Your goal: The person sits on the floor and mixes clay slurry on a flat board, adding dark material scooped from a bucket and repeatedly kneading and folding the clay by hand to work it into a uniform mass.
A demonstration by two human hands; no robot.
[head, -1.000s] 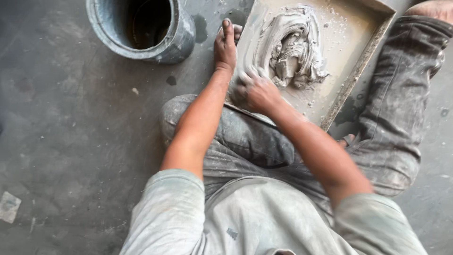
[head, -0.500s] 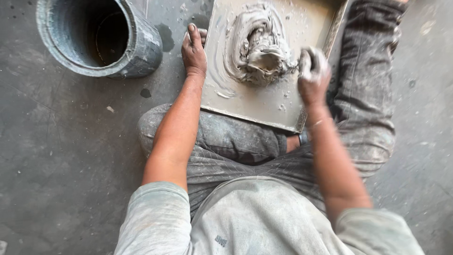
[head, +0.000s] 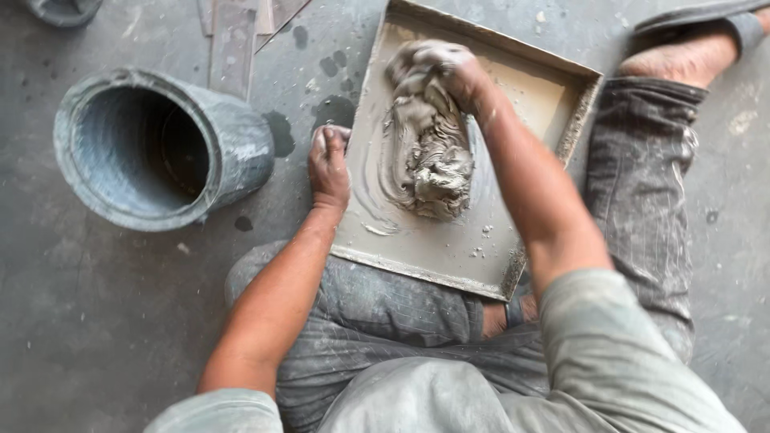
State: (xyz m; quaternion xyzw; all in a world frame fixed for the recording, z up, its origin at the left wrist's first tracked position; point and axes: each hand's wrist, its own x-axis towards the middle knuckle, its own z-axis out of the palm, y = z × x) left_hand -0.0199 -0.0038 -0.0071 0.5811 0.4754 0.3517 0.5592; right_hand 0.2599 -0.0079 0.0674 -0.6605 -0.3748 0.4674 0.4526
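Observation:
A shallow square tray [head: 553, 104] lies on the floor between my legs, smeared with wet grey paste. A lump of grey clay-like paste [head: 425, 152] sits in its middle. My right hand [head: 445, 68], coated in the paste, presses on the far top of the lump. My left hand [head: 329, 164] rests flat on the floor against the tray's left edge, fingers together, holding nothing.
A grey bucket [head: 152, 148] lies tilted on the floor to the left, its mouth toward me. Flat metal strips [head: 233, 40] lie beyond it. My right leg [head: 650, 176] runs along the tray's right side, foot in a sandal [head: 698, 24].
My right hand moved from the tray's near edge out to the right and then onto the far top of the lump. The left hand stayed at the tray's left edge. The view shifted.

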